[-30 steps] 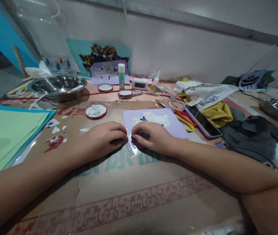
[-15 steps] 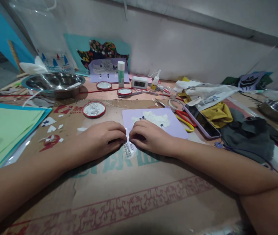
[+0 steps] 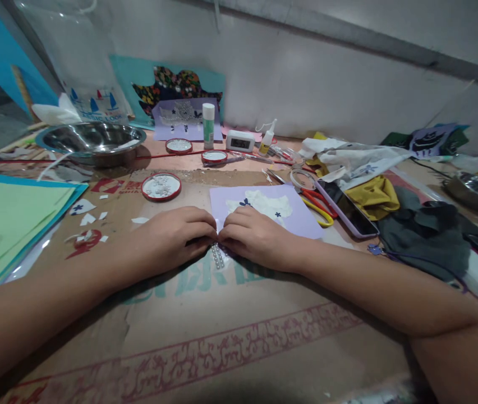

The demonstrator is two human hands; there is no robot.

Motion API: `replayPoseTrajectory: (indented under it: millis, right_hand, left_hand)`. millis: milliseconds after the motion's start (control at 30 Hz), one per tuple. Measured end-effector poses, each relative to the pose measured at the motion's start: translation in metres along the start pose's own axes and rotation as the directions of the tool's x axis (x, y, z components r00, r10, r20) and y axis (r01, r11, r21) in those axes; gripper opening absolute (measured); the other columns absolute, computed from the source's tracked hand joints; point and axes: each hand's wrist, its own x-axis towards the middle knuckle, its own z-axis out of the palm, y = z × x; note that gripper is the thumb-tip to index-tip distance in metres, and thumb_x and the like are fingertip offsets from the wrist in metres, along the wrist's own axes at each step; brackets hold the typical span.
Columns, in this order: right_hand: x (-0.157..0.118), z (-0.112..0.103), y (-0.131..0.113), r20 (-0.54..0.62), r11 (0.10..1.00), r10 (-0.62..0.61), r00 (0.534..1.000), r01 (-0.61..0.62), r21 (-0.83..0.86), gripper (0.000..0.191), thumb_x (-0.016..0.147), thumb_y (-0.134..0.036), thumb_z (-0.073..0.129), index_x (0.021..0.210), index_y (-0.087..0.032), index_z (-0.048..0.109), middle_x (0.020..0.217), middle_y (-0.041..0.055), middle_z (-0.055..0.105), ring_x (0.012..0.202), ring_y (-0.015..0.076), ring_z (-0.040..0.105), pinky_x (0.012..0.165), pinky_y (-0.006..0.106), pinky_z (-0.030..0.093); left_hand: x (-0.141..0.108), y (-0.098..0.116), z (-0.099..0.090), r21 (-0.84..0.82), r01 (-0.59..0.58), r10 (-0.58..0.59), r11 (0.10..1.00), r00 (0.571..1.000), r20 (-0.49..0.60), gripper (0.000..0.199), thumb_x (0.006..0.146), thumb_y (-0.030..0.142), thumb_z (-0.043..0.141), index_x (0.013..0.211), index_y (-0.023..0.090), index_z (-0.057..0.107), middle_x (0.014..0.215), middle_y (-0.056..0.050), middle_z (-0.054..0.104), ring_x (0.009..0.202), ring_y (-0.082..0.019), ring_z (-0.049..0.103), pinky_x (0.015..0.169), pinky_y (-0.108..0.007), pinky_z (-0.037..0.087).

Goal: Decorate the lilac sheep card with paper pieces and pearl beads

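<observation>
Fingertips of both my hands meet at the top of a small clear sheet with rows of silvery beads (image 3: 217, 258). My left hand (image 3: 182, 233) is closed in a pinch on the bead sheet from the left. From the right my right hand (image 3: 251, 235) is also closed, its fingertips touching the left ones at the sheet; they hide what they pinch. Beyond the hands lies purple paper (image 3: 306, 221) bearing a white fabric shape (image 3: 266, 203) with dark blue flowers. A red-rimmed lid (image 3: 161, 186) with loose beads lies to the left.
A steel bowl (image 3: 91, 137) and green sheets (image 3: 15, 207) are at the left. Behind stand a glue stick (image 3: 208, 126), a small clock (image 3: 240, 141) and a glue bottle (image 3: 267, 139). Pliers (image 3: 318, 207), a phone (image 3: 346, 209) and cloths (image 3: 373, 196) are at the right.
My right hand has moved slightly left, so its fingertips now meet those of my left hand. It covers more of the bead sheet.
</observation>
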Motion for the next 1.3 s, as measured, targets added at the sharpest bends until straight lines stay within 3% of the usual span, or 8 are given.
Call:
replayPoseTrajectory:
  millis: [200,500,800,1000,1300]
  right_hand:
    - [-0.002,-0.006,-0.002,0.046,0.996,-0.066,0.997,0.068,-0.056,0.026,0.104,-0.016,0.041,0.093,-0.014,0.064,0.086,0.0083,0.066,0.082,0.0198,0.053,0.079,0.032,0.043]
    - [-0.003,-0.003,-0.001,0.014,0.998,-0.06,0.998,0.06,-0.033,0.026,0.104,-0.019,0.044,0.094,-0.013,0.067,0.087,0.0088,0.068,0.083,0.0194,0.056,0.078,0.032,0.046]
    - [-0.003,-0.006,-0.003,0.054,1.0,-0.019,0.998,0.018,0.017,0.026,0.102,-0.014,0.043,0.094,-0.013,0.068,0.088,0.0102,0.069,0.084,0.0203,0.057,0.079,0.033,0.047]
    - [-0.005,-0.004,-0.005,-0.015,0.997,0.071,0.997,-0.07,0.04,0.024,0.099,-0.011,0.043,0.098,-0.014,0.068,0.094,0.0113,0.068,0.086,0.0205,0.058,0.08,0.034,0.048]
    - [-0.004,-0.004,-0.004,-0.022,0.993,0.098,0.995,-0.097,0.063,0.022,0.097,-0.012,0.048,0.098,-0.012,0.069,0.094,0.0124,0.067,0.086,0.0216,0.058,0.079,0.035,0.049]
  left_hand:
    - [0.002,0.001,-0.001,-0.008,-0.002,0.002,1.0,1.0,0.0,0.018,0.093,0.016,0.055,0.086,0.015,0.072,0.092,-0.008,0.073,0.079,-0.019,0.067,0.069,-0.028,0.052]
    - [-0.003,-0.003,0.002,-0.026,0.012,-0.011,1.0,1.0,0.015,0.017,0.093,0.018,0.055,0.091,0.018,0.072,0.097,-0.007,0.073,0.085,-0.019,0.067,0.074,-0.028,0.052]
    - [-0.002,-0.001,-0.001,-0.008,0.05,-0.05,0.999,0.996,0.069,0.019,0.094,0.02,0.053,0.092,0.019,0.072,0.099,-0.006,0.074,0.086,-0.019,0.068,0.075,-0.029,0.051]
    - [-0.003,0.0,-0.009,-0.129,0.246,-0.237,0.961,0.968,0.076,0.023,0.096,0.025,0.048,0.103,0.019,0.069,0.096,-0.005,0.075,0.085,-0.019,0.069,0.075,-0.029,0.051]
    - [0.0,-0.002,-0.018,-0.077,0.353,-0.349,0.932,0.935,0.06,0.033,0.096,0.029,0.04,0.088,0.018,0.07,0.085,-0.005,0.073,0.079,-0.02,0.066,0.071,-0.032,0.05]
